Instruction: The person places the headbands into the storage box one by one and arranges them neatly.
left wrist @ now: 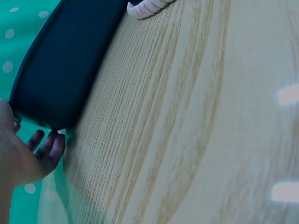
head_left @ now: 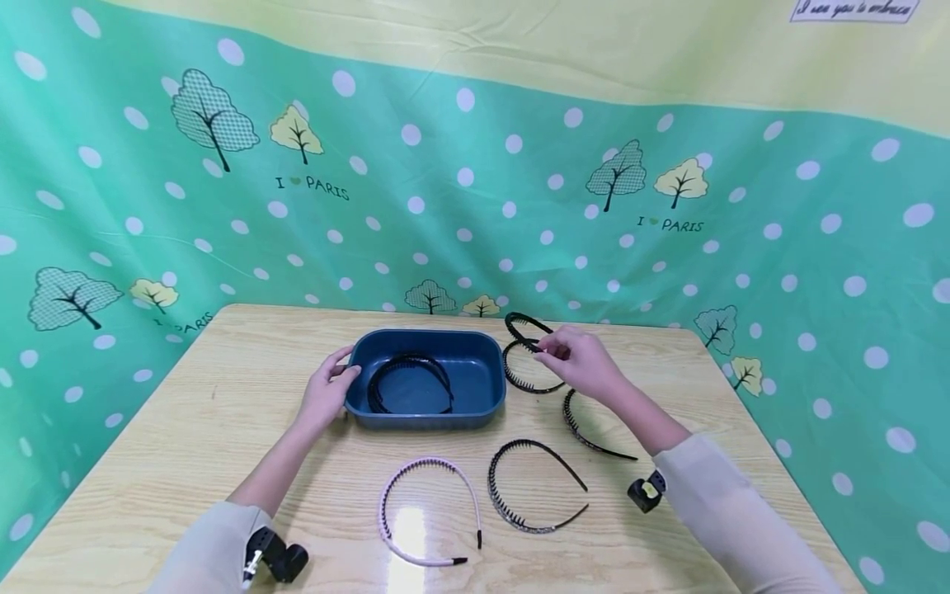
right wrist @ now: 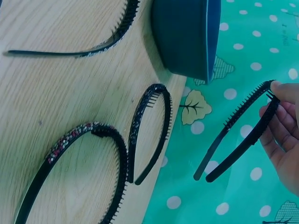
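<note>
My left hand [head_left: 326, 389] grips the left end of a dark blue tub [head_left: 426, 421], its thumb over the rim. In the left wrist view, its curled fingers are at the tub's end. Inside the tub lies black headband material [head_left: 374, 384]; whether it is one headband or more I cannot tell. My right hand [head_left: 582, 360] pinches a black toothed headband [right wrist: 238, 154] by its curved top, raised off the table, its two ends hanging apart. Below that hand, another black headband [head_left: 534, 389] lies on the table, right of the tub.
A black headband with a speckled, sparkly section [right wrist: 70, 144] lies under my right forearm. Nearer me are a black toothed headband [head_left: 496, 487] and a pale lilac one with black tips [head_left: 383, 507]. A polka-dot cloth [head_left: 460, 223] hangs behind the wooden table [head_left: 245, 363].
</note>
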### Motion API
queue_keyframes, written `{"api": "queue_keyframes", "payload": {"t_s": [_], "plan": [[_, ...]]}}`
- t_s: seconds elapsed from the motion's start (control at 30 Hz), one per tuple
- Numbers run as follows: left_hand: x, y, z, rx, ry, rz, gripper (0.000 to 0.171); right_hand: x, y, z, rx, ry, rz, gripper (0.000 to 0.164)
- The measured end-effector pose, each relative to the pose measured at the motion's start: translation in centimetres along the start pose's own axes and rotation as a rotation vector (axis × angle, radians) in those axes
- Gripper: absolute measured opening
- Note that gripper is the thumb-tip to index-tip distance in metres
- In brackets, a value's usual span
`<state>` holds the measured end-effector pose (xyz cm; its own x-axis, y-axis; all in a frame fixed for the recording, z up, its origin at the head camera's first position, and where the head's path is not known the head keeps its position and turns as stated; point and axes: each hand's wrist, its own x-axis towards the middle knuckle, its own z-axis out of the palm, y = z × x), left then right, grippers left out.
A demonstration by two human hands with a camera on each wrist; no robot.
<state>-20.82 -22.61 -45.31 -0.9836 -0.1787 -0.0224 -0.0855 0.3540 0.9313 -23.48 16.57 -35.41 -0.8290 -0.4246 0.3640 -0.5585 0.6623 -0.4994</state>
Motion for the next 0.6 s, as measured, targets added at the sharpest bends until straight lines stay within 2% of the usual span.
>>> {"api": "queue_keyframes", "payload": {"t_s": [0.6], "plan": [[0.1,-0.2,0.0,0.014,-0.011,-0.008,0.049,0.9,-2.7,1.7,0.021,0.001,0.031,0.014]]}}
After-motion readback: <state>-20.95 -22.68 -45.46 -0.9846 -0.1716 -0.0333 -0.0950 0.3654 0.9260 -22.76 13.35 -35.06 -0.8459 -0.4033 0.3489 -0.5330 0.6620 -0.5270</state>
